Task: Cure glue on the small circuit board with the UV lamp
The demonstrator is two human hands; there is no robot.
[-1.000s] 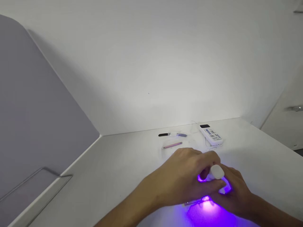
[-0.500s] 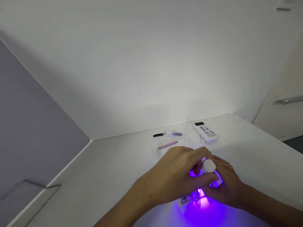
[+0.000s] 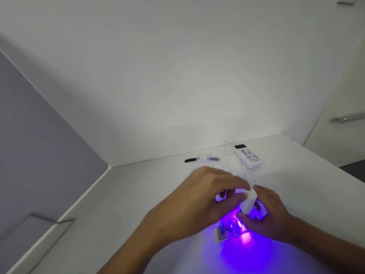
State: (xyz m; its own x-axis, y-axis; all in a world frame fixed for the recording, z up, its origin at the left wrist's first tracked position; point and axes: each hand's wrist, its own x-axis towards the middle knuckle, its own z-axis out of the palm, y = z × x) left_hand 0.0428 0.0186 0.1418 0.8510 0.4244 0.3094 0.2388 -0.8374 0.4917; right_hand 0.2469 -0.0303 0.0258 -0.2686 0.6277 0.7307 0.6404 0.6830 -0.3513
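A small white UV lamp (image 3: 248, 201) stands between my hands, casting violet light down onto the white table. My left hand (image 3: 203, 198) pinches its top from the left with thumb and index finger. From the right, my right hand (image 3: 272, 217) is curled round the lamp's lower part, its thumb in front. Under the light, to the lower left, lies a clear, shiny piece with a pale end (image 3: 225, 230); its exact kind is lost in the glare. The underside of the lamp is hidden behind my fingers.
Beyond my hands, a black-tipped nail file (image 3: 190, 160) lies beside clear wrapping (image 3: 203, 158). A white handheld device (image 3: 248, 156) with a dark screen and thin cable rests near the wall (image 3: 182, 95). A bent metal rod (image 3: 51, 220) crosses the table's left edge.
My left hand has moved slightly left and up, its fingertips now at the lamp's upper left side. The lamp has tilted a little. More of the clear lit piece shows; the pink stick is now covered.
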